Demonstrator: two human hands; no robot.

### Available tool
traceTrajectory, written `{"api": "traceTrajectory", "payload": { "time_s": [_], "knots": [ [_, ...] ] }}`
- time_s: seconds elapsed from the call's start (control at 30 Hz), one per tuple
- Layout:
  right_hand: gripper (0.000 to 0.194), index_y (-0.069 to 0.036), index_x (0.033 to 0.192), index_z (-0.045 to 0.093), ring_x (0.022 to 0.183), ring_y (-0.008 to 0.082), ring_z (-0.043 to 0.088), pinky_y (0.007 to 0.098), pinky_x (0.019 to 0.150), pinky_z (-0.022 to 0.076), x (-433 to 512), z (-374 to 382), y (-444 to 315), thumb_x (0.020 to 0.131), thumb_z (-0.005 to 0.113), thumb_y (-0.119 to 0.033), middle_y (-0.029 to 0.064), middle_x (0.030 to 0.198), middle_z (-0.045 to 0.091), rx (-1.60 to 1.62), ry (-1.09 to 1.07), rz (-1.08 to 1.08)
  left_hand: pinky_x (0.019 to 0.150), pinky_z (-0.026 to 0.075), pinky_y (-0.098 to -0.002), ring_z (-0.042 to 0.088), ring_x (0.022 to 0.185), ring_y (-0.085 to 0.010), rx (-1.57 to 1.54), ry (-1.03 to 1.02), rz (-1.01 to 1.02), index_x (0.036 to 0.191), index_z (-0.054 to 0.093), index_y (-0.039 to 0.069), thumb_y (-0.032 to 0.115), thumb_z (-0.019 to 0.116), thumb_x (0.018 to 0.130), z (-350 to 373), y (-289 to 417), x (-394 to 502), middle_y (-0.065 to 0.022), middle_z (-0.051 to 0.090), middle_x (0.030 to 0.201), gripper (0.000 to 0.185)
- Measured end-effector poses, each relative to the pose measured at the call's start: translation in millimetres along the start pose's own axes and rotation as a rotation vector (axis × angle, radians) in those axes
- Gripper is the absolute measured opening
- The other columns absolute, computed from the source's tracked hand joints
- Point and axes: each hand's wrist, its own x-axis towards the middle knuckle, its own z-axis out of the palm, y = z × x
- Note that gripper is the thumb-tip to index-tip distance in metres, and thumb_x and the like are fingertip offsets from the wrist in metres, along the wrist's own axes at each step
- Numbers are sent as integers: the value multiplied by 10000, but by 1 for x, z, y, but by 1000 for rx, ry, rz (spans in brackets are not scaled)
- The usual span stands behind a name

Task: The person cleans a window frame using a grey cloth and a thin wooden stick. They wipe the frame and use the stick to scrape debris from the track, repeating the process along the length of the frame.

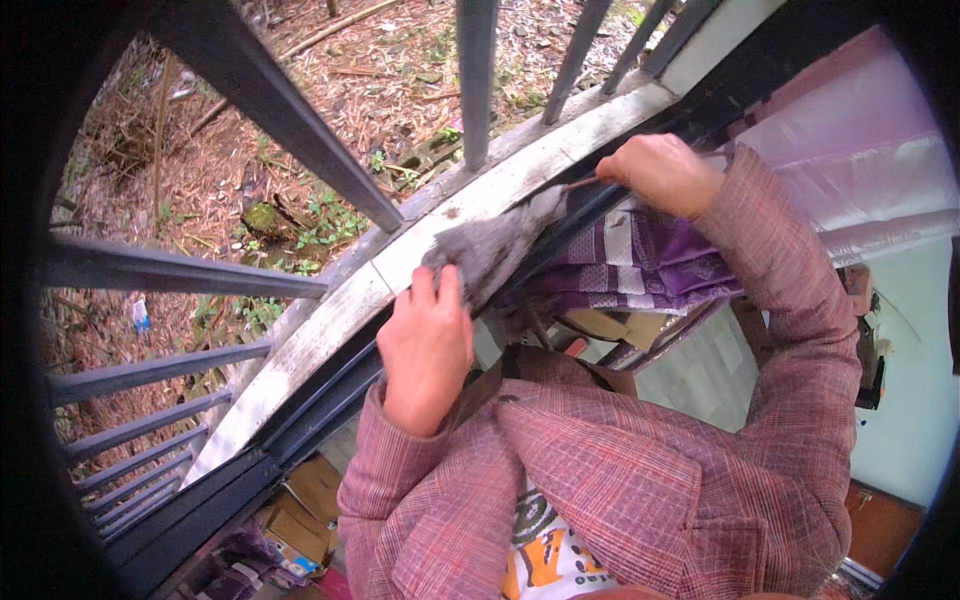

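A grey feather duster (491, 244) lies slantwise over the white tiled window sill (420, 251) and the dark window frame's edge. Its thin brown handle runs up to the right into my right hand (664, 172), whose fingers are closed round it. My left hand (427, 337) is at the duster's lower left end, fingertips touching the grey feathers; whether they grip them cannot be made out. The dark sliding track (322, 397) of the window passes beneath my left wrist.
Dark metal bars (292, 124) rise from the sill's outer edge, with littered ground (345, 90) beyond. A purple and white curtain (622, 255) hangs inside, below my right forearm. Cardboard boxes (311, 487) are at the lower left.
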Motion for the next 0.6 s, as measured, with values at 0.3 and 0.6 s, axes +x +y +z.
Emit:
{"api": "traceTrajectory", "payload": {
  "time_s": [0.3,0.6],
  "knots": [
    [132,-98,931,726,857,344,683,464,726,534,-45,-19,36,863,634,-163,133,890,703,88,88,101,639,547,-415,660,814,-312,-48,78,120,1137,615,73,85,631,805,12,25,47,-136,562,1031,333],
    [153,-129,987,675,814,333,676,465,665,527,-69,4,-4,860,590,-139,112,833,661,61,354,111,756,504,-405,617,843,-365,-424,160,91,1175,628,30,-13,574,819,-15,0,26,-172,574,970,362]
  ]
}}
